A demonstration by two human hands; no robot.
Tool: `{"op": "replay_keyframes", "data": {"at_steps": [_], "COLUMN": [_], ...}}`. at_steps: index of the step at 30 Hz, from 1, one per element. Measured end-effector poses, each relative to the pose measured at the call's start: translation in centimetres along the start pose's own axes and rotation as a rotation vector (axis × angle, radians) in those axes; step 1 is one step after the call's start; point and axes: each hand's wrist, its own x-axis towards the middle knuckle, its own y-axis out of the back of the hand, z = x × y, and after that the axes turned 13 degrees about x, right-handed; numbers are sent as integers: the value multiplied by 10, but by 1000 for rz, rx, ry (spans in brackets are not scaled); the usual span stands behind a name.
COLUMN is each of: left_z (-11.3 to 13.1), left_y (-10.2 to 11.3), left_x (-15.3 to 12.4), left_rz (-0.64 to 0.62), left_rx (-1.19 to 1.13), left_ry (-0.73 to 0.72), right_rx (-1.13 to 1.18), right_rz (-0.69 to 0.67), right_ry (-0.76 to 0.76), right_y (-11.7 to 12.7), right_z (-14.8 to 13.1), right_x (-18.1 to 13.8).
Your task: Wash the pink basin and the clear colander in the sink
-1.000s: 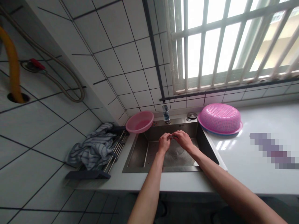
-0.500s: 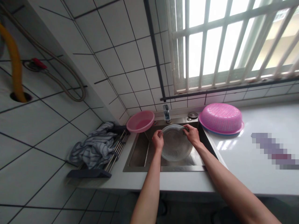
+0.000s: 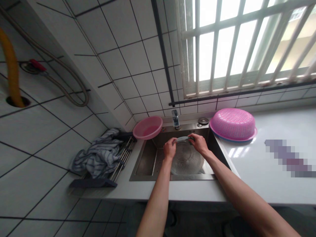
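Observation:
A round, greyish, see-through colander (image 3: pixel 188 159) with a finely patterned wall is over the stainless sink (image 3: pixel 145 164). It is tipped, with its far rim raised. My left hand (image 3: pixel 170 148) is closed on the rim's left part, thumb and fingers pinching it. Further right along the same rim, my right hand (image 3: pixel 198 143) is closed too. Something small and dark shows at its fingertips; I cannot make out what it is. The faucet (image 3: pixel 175 118) stands just behind the colander.
A pink basin (image 3: pixel 148 128) rests at the sink's back left corner. An upturned pink basket (image 3: pixel 233 124) lies on the counter (image 3: pixel 249 164) to the right. A striped cloth (image 3: pixel 98 156) hangs over a rack at the left. A drain plug (image 3: pixel 203 121) sits behind the sink.
The colander has tilted, so its far rim now looks narrower and its body lies lower toward me. Both hands have drawn closer together along the rim.

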Motion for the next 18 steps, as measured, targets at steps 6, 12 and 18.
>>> {"op": "replay_keyframes", "data": {"at_steps": [6, 12, 18], "left_z": [12, 5, 10], "left_y": [-4, 4, -3], "left_x": [-6, -2, -5], "left_rz": [-152, 5, -111], "left_rx": [94, 98, 95], "left_ry": [-51, 158, -6], "right_rx": [-62, 42, -84], "right_rz": [-187, -39, -130], "right_ry": [139, -18, 105], "right_y": [-9, 3, -15], "right_z": [-7, 10, -1], "right_x": [-2, 4, -3]}}
